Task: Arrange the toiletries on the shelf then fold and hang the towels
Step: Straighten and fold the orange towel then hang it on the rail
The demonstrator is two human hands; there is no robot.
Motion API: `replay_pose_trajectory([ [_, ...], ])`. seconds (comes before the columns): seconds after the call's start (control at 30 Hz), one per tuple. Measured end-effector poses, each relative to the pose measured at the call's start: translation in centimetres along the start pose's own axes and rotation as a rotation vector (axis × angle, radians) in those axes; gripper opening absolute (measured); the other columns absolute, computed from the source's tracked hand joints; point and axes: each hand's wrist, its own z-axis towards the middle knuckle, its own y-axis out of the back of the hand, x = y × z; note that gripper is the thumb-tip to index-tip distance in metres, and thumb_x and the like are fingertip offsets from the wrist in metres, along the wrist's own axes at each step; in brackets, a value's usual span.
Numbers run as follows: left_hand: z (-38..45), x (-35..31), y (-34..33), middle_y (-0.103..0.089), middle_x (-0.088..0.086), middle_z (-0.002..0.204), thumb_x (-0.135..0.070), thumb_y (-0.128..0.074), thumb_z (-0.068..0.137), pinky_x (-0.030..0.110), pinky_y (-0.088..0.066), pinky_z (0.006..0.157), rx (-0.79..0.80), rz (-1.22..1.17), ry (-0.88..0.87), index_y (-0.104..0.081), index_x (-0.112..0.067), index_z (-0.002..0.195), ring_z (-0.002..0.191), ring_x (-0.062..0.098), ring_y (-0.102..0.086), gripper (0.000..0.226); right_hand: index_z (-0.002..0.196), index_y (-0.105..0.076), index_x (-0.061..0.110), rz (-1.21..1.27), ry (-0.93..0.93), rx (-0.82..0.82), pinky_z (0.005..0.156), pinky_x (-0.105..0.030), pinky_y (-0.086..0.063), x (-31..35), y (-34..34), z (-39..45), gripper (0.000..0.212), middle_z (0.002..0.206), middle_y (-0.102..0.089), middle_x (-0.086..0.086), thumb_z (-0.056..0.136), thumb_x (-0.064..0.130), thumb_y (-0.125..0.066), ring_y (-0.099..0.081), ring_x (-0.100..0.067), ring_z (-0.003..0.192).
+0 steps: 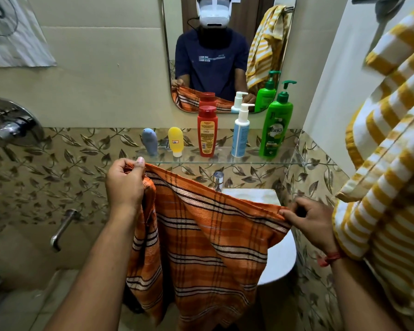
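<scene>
An orange striped towel [201,240] hangs spread between my hands in front of the sink. My left hand [124,182] pinches its upper left corner just below the shelf. My right hand [308,220] pinches the upper right corner, lower down. On the glass shelf [225,161] stand, left to right, a grey-blue tube [150,142], a yellow tube [175,141], a red bottle [207,131], a white-and-blue pump bottle [241,132] and a green pump bottle [276,125]. A yellow-and-white striped towel [387,144] hangs at the right.
A mirror [227,44] above the shelf reflects a person and both towels. A white sink [277,254] with a chrome tap [218,180] sits behind the orange towel. A chrome shower mixer [10,123] and spout [62,228] project from the left wall.
</scene>
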Motion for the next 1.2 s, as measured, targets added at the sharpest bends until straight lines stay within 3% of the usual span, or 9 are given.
replay_pose_trajectory([
  [0.1, 0.1, 0.0, -0.1, -0.067, 0.006, 0.08, -0.033, -0.065, 0.094, 0.047, -0.057, 0.078, -0.004, 0.001, 0.002, -0.063, -0.012, 0.08, 0.075, 0.022, -0.062, 0.026, 0.068, -0.057, 0.006, -0.147, 0.032, -0.022, 0.049, -0.013, -0.034, -0.1, -0.3, -0.2, 0.025, 0.059, -0.058, -0.007, 0.076, 0.003, -0.08, -0.049, -0.005, 0.052],
  [0.2, 0.0, 0.2, -0.2, -0.068, 0.008, 0.08, -0.034, -0.065, 0.094, 0.048, -0.057, 0.078, 0.005, 0.003, 0.01, -0.062, -0.014, 0.077, 0.075, 0.024, -0.063, 0.026, 0.077, -0.052, -0.005, -0.01, 0.015, -0.144, 0.05, -0.012, -0.035, -0.2, -0.9, 0.3, 0.018, 0.064, -0.052, -0.02, 0.077, -0.014, -0.068, -0.048, -0.003, 0.058],
  [0.3, 0.1, 0.5, -0.2, -0.067, 0.009, 0.08, -0.035, -0.065, 0.093, 0.044, -0.056, 0.077, 0.006, 0.008, 0.014, -0.062, -0.013, 0.078, 0.075, 0.024, -0.062, 0.027, 0.084, -0.048, -0.006, 0.2, -0.066, -0.162, 0.04, -0.022, -0.04, -0.2, -1.1, 0.7, 0.013, 0.068, -0.045, -0.014, 0.083, -0.017, -0.055, -0.048, -0.007, 0.049],
  [0.43, 0.4, 0.7, 0.0, -0.063, 0.004, 0.074, -0.035, -0.065, 0.094, 0.035, -0.05, 0.069, -0.014, -0.008, 0.02, -0.061, -0.012, 0.077, 0.069, 0.02, -0.057, 0.028, 0.089, -0.05, -0.006, 0.255, -0.05, -0.074, 0.042, -0.021, -0.047, -0.1, -0.4, 0.3, 0.015, 0.074, -0.051, -0.014, 0.088, -0.021, -0.048, -0.054, -0.011, 0.051],
  [0.67, 0.9, 0.9, -0.1, -0.062, 0.004, 0.073, -0.034, -0.066, 0.093, 0.036, -0.051, 0.069, -0.017, -0.039, 0.067, -0.061, -0.013, 0.076, 0.068, 0.02, -0.056, 0.027, 0.087, -0.07, 0.004, 0.11, 0.081, 0.167, 0.052, -0.02, -0.046, -0.7, 0.2, 0.3, 0.045, 0.089, -0.056, -0.01, 0.079, -0.03, -0.042, -0.059, -0.009, 0.063],
  [0.77, 1.0, 1.0, -0.3, -0.063, 0.004, 0.072, -0.035, -0.067, 0.092, 0.038, -0.052, 0.069, -0.012, -0.043, 0.075, -0.061, -0.015, 0.074, 0.069, 0.021, -0.057, 0.028, 0.083, -0.074, 0.009, -0.001, 0.102, 0.231, 0.053, -0.016, -0.043, -0.9, 0.4, 0.3, 0.046, 0.085, -0.058, -0.003, 0.077, -0.026, -0.046, -0.059, -0.009, 0.067],
  [0.9, 1.2, 1.0, -0.4, -0.062, 0.004, 0.071, -0.035, -0.067, 0.091, 0.037, -0.051, 0.067, -0.024, -0.049, 0.078, -0.059, -0.017, 0.071, 0.068, 0.021, -0.057, 0.029, 0.066, -0.065, 0.035, -0.131, 0.147, 0.31, 0.057, -0.017, -0.044, -1.0, 0.8, 0.5, 0.03, 0.081, -0.063, 0.006, 0.073, 0.009, -0.051, -0.062, -0.009, 0.067],
  [1.13, 1.8, 1.0, -0.4, -0.064, 0.004, 0.072, -0.036, -0.067, 0.091, 0.041, -0.054, 0.069, -0.036, -0.047, 0.098, -0.06, -0.019, 0.069, 0.069, 0.022, -0.059, 0.028, 0.074, -0.068, 0.028, -0.053, 0.101, 0.229, 0.055, -0.013, -0.045, -1.1, 2.0, 0.0, 0.015, 0.066, -0.067, 0.008, 0.087, 0.033, -0.062, -0.065, -0.009, 0.064],
  [1.2, 1.8, 1.2, -0.6, -0.066, 0.006, 0.075, -0.036, -0.067, 0.091, 0.041, -0.055, 0.07, -0.027, -0.032, 0.095, -0.061, -0.017, 0.072, 0.071, 0.022, -0.06, 0.027, 0.073, -0.068, 0.023, -0.01, 0.079, 0.157, 0.055, -0.013, -0.047, -1.4, 1.7, 0.2, 0.017, 0.071, -0.069, 0.008, 0.09, 0.025, -0.072, -0.066, -0.009, 0.065],
])
